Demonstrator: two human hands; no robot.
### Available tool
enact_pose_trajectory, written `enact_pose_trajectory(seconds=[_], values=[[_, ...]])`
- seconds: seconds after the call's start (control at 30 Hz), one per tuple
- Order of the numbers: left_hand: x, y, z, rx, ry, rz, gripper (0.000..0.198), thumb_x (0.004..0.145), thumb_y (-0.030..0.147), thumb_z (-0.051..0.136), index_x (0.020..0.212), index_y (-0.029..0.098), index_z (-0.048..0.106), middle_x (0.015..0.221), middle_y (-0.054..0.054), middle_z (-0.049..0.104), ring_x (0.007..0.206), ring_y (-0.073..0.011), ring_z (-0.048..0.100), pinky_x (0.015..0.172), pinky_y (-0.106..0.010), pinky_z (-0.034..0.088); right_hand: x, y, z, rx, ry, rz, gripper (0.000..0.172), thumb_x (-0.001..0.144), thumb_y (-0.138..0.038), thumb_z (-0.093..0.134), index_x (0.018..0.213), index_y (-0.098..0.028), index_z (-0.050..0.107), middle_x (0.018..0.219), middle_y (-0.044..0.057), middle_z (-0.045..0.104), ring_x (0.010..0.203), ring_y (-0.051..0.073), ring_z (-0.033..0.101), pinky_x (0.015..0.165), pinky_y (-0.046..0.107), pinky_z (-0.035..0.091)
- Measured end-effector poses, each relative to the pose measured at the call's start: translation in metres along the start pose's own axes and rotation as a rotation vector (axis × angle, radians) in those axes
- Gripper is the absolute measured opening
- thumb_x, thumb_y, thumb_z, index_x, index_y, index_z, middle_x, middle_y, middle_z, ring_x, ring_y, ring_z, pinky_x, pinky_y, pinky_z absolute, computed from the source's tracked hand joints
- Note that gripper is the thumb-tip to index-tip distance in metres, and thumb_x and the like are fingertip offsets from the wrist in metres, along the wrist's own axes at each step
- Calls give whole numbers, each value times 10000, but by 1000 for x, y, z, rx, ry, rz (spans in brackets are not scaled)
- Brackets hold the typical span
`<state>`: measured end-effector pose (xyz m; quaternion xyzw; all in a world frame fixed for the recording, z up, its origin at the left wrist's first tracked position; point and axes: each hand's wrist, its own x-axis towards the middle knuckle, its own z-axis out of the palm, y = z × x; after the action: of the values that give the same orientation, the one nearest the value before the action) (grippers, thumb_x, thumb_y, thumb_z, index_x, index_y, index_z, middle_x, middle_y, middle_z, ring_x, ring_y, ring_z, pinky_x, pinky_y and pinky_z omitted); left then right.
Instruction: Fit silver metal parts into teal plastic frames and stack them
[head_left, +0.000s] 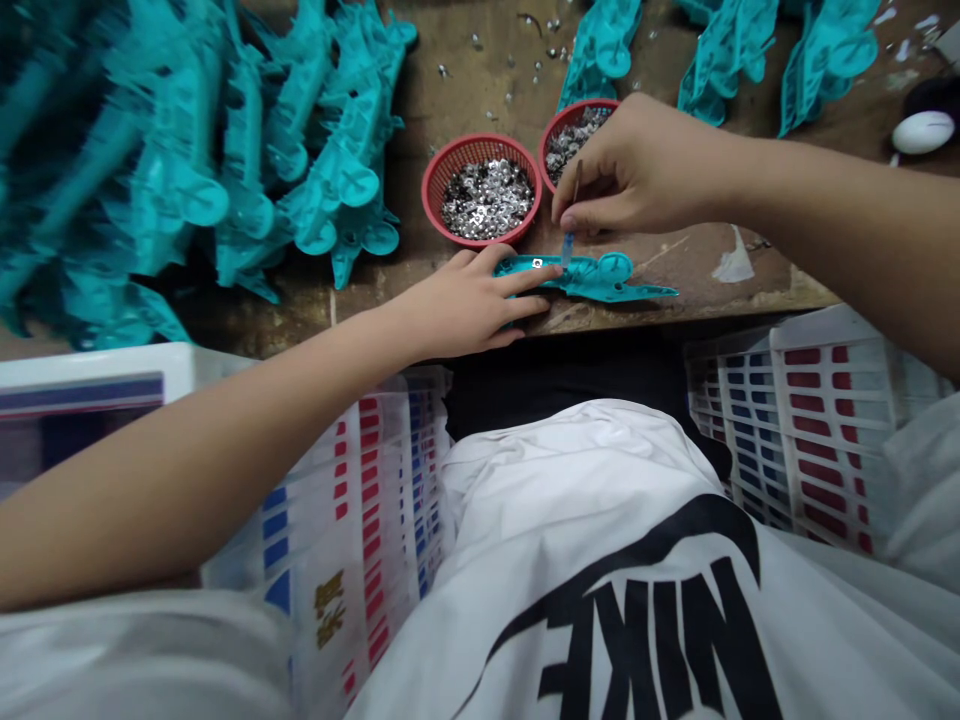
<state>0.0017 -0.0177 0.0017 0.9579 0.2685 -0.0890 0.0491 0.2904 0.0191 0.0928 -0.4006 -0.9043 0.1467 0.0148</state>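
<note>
A flat teal plastic part (600, 277) lies at the near edge of the wooden workbench (480, 90). My left hand (469, 300) rests on its left end with fingers stretched out flat, pressing it down. A small silver metal piece (537, 263) sits on the part by my fingertips. My right hand (637, 170) hovers just above the part, fingers pinched round a thin stick-like tool (571, 215) whose bluish tip touches the part.
Two red baskets of small shiny metal pieces stand behind the part, one (481, 190) left and one (574, 135) partly under my right hand. A big heap of teal parts (187, 150) fills the left; more (750, 45) lie at the back. White slotted crates (810, 420) flank my lap.
</note>
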Motion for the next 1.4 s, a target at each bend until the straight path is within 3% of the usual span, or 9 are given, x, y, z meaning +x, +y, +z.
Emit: enact_pose_trajectory(seconds=[0.43, 0.6, 0.73, 0.97, 1.13, 1.27, 1.4], values=[[1, -1, 3, 33, 24, 10, 588, 1093, 407, 845, 1680, 388, 825, 2021, -75, 526, 1780, -594, 474, 1375, -826, 529, 1, -7, 2, -15, 20, 62, 274, 1160, -131, 809, 1356, -7, 957, 1052, 164, 923, 938, 237, 821, 818, 316, 534], [1, -1, 2, 33, 24, 7, 575, 1083, 444, 863, 1656, 397, 846, 2018, -69, 533, 1771, -602, 483, 1368, -834, 529, 3, 4, 12, -44, -8, 14, 230, 1135, -106, 846, 1301, -29, 987, 1111, 209, 959, 858, 208, 738, 813, 340, 470], [2, -1, 0, 27, 13, 11, 577, 1102, 408, 823, 1679, 400, 829, 2019, -63, 533, 1778, -599, 482, 1376, -838, 521, 5, 9, 18, -47, -59, -52, 271, 1115, -50, 833, 1319, -102, 1002, 1202, 179, 973, 770, 169, 655, 796, 347, 438], [2, 0, -1, 30, 1, 17, 644, 1058, 532, 911, 1682, 399, 820, 2031, -97, 506, 1770, -615, 468, 1338, -826, 540, 1, 1, 7, -8, 59, 48, 279, 1153, -96, 820, 1374, -11, 968, 1236, 264, 952, 964, 260, 805, 861, 363, 499], [3, 0, -2, 38, 3, 21, 616, 1081, 515, 886, 1682, 396, 822, 2028, -95, 509, 1771, -618, 463, 1334, -830, 543, 2, 5, 11, 15, 37, 18, 230, 1129, -82, 854, 1304, -6, 984, 1079, 233, 951, 836, 204, 726, 814, 356, 458], [3, 1, -1, 66, -4, 25, 594, 1127, 437, 810, 1717, 370, 796, 2037, -106, 491, 1780, -609, 459, 1346, -846, 537, 3, 9, 15, 84, 42, -38, 231, 1101, -33, 862, 1286, -48, 1000, 1116, 205, 965, 769, 147, 651, 816, 338, 452], [4, 0, 2, 62, 21, 29, 595, 1095, 492, 855, 1679, 382, 827, 2021, -104, 514, 1763, -603, 478, 1345, -830, 539, 4, 8, 16, 82, 41, -24, 239, 1099, -31, 865, 1296, -55, 998, 1147, 205, 970, 768, 149, 655, 810, 342, 443]])
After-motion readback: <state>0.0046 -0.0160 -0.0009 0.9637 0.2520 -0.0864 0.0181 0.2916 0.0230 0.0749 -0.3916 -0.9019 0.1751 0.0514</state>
